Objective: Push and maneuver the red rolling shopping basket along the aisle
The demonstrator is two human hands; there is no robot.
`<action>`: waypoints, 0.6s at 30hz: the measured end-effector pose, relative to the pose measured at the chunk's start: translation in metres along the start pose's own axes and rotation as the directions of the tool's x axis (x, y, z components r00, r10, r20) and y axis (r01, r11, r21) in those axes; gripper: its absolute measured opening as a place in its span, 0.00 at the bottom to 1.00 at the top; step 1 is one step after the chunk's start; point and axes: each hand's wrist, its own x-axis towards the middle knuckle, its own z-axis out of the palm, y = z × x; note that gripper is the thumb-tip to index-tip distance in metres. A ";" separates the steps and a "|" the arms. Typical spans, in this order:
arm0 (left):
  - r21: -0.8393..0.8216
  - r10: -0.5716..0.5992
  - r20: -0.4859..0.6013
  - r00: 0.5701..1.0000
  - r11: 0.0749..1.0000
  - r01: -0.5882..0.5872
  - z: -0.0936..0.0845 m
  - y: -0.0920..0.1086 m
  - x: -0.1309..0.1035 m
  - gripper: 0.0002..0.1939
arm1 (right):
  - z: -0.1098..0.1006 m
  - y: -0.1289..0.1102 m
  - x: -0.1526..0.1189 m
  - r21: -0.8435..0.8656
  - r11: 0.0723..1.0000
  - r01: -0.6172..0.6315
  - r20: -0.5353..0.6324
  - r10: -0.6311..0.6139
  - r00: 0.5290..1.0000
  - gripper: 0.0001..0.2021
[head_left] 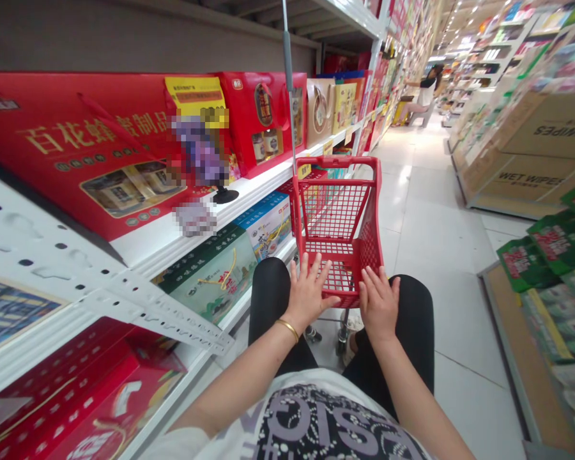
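From the seated person, a red shopping cart (335, 248) is standing at twelve o'clock; by its near edge, the left hand (309, 291) and right hand (379, 306) are spreading their fingers, contact being unclear. A white shelf (261, 185) is carrying a large red gift box (100, 144) at ten o'clock, green packs (563, 239) are lying at two, another person (426, 96) is sitting far off at one.

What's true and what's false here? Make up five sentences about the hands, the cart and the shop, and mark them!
1. A gold bracelet is on the left hand's wrist. True.
2. The right hand holds a box. False: it holds nothing.
3. The shopping cart is blue. False: it is red.
4. Boxed goods fill shelves left of the cart. True.
5. The WET WIPES cartons are left of the cart. False: they are right of it.
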 end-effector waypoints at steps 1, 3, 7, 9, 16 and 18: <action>-0.006 0.004 -0.002 1.000 1.000 -0.004 0.000 0.000 0.000 0.47 | 0.002 -0.004 0.001 0.008 1.000 0.004 0.004 -0.004 1.000 0.23; -0.015 0.010 -0.005 1.000 1.000 -0.010 0.001 -0.002 0.000 0.47 | 0.006 -0.019 0.005 0.024 0.998 0.050 0.051 -0.051 0.997 0.24; -0.026 0.019 -0.006 1.000 0.999 -0.019 0.001 -0.004 -0.001 0.48 | 0.013 -0.050 0.013 -0.004 0.994 0.109 0.142 -0.108 0.984 0.27; -0.027 0.023 -0.009 1.000 0.999 -0.023 0.002 -0.004 -0.001 0.49 | 0.015 -0.056 0.014 -0.033 0.995 0.095 0.148 -0.090 0.985 0.28; -0.018 0.019 -0.020 1.000 1.000 -0.020 0.003 -0.003 0.000 0.51 | 0.007 -0.025 0.008 -0.037 0.993 0.114 0.152 -0.107 0.983 0.29; -0.016 0.026 -0.022 0.999 1.000 -0.026 0.004 -0.003 0.000 0.50 | 0.005 -0.016 0.006 -0.049 0.997 0.057 0.104 -0.051 0.993 0.29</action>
